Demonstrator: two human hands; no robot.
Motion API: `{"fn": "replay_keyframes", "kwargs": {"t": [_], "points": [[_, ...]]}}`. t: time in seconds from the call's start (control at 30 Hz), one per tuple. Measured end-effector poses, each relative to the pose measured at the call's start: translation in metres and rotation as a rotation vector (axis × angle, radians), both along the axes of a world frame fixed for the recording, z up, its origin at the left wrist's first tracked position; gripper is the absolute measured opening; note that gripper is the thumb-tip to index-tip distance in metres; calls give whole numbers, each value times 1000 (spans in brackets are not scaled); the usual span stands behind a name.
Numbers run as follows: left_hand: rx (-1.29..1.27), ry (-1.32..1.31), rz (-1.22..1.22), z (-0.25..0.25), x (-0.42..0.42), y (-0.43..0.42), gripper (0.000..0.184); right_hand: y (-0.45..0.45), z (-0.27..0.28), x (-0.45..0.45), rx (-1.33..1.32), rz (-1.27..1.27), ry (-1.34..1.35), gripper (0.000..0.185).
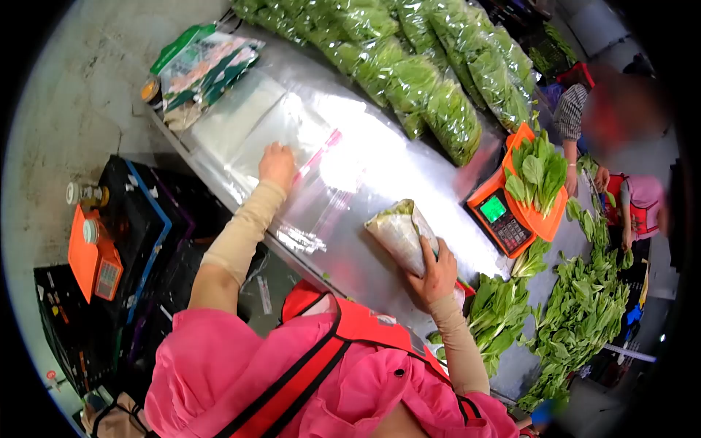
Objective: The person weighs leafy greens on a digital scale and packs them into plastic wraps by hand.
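"Where are the hands?"

"The left hand [277, 166] lies low over flat, clear plastic bags with a pink strip [310, 162], near the near edge of a shiny metal desk [445, 208]. Its fingers are bent; whether they pinch the plastic, I cannot tell. The right hand [436, 270] is closed around a pale, cone-shaped wrapped bundle with green at its wide end [401, 237]."

"Where exactly is that bundle?"

"Over the middle of the desk's width, angled, its wide end towards the flat bags. Bare, glaring metal stretches from it to the far edge's row of clear bags filled with leafy greens [409, 84], and more lies between the two hands."

"And the tighter side?"

"To the right. An orange scale with a green display [504, 219] stands there, bearing loose green leaves [539, 171]. Beyond it, a heap of leafy greens [584, 299] spreads to the desk's right end. Another person's striped sleeve [571, 113] reaches in beside the scale."

"The left end?"

"A green-and-white printed plastic bag [210, 71] sits at the far left corner. Black crates [135, 226] stand beyond the near edge."
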State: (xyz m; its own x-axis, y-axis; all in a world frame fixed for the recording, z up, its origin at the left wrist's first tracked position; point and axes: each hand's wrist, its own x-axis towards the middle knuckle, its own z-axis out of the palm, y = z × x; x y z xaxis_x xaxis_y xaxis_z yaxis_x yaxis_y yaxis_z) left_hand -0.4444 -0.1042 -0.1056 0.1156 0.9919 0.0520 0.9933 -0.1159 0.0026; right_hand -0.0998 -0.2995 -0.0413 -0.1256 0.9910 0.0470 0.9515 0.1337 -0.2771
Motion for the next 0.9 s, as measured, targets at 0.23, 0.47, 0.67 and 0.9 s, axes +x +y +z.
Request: {"fn": "replay_keyframes", "kwargs": {"t": [0.23, 0.47, 0.67, 0.9], "points": [[50, -871, 157, -30, -57, 25, 9, 1, 1, 3, -32, -35, 78, 85], [236, -1606, 589, 14, -168, 83, 16, 6, -1, 12, -77, -15, 98, 84], [247, -1244, 64, 48, -110, 55, 13, 15, -5, 27, -1, -3, 317, 77], [327, -977, -144, -44, -127, 43, 20, 13, 9, 26, -46, -19, 571, 85]]}}
